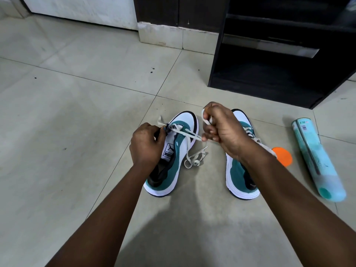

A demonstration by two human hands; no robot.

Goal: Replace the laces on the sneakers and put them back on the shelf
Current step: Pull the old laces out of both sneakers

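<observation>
My L hand [147,145] fingers pinch eyelet edge of left sneaker [171,157]; R hand [221,130] fingers grip beige lace [194,135], pulled taut btwn.

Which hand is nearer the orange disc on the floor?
Right. The right hand is raised over the right sneaker, just left of the orange disc; the left hand is over the left sneaker, much farther away.
</observation>
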